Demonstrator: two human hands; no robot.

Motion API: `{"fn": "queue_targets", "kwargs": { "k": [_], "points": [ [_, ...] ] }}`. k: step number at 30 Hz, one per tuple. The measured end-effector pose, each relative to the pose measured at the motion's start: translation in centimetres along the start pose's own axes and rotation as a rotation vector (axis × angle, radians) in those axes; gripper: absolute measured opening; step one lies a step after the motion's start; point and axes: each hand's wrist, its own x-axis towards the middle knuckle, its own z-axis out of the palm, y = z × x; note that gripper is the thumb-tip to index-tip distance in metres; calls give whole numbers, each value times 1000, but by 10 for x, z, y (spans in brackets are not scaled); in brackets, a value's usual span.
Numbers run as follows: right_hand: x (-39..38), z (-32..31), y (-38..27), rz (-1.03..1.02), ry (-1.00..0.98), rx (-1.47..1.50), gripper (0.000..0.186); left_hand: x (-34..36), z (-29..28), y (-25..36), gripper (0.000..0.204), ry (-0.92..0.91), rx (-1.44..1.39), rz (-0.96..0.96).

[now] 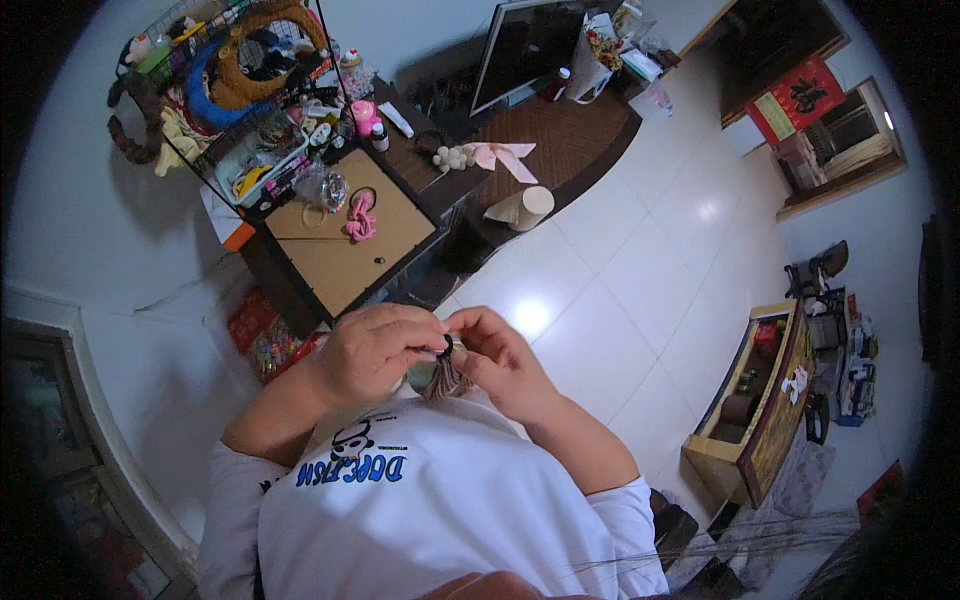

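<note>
In front of my chest, both hands meet at a small black hair tie (pixel 446 346). My left hand (pixel 375 350) pinches it from the left, fingertips together. From the other side my right hand (pixel 500 365) is closed on it, with thumb and index finger at the loop. Below the tie hangs a gathered, brown-and-pale striped bundle (pixel 446 382), partly covered by my fingers; its kind cannot be made out. Beyond my left hand lies a brown board with a dark frame (pixel 310 262). On it are a pink cord bundle (pixel 361 218), a tan loop (pixel 313 215) and a small black ring (pixel 379 261).
A wire rack (pixel 215 150) with headbands stands at the far left. Behind the board is a dark wooden desk (pixel 570 140) with a monitor (pixel 527 55), a pink bow (pixel 505 158) and a pale roll (pixel 535 203). An open wooden cabinet (pixel 745 420) stands at right on tiled floor.
</note>
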Motion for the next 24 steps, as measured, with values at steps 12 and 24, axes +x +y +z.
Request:
{"fn": "queue_targets", "kwargs": {
  "k": [12,24],
  "points": [
    [5,4,1,-285,117,-494,32,8,-10,6,24,67,-123,-167],
    [3,18,-3,-303,159,-562,24,7,-5,14,22,158,45,27]
  ]
}}
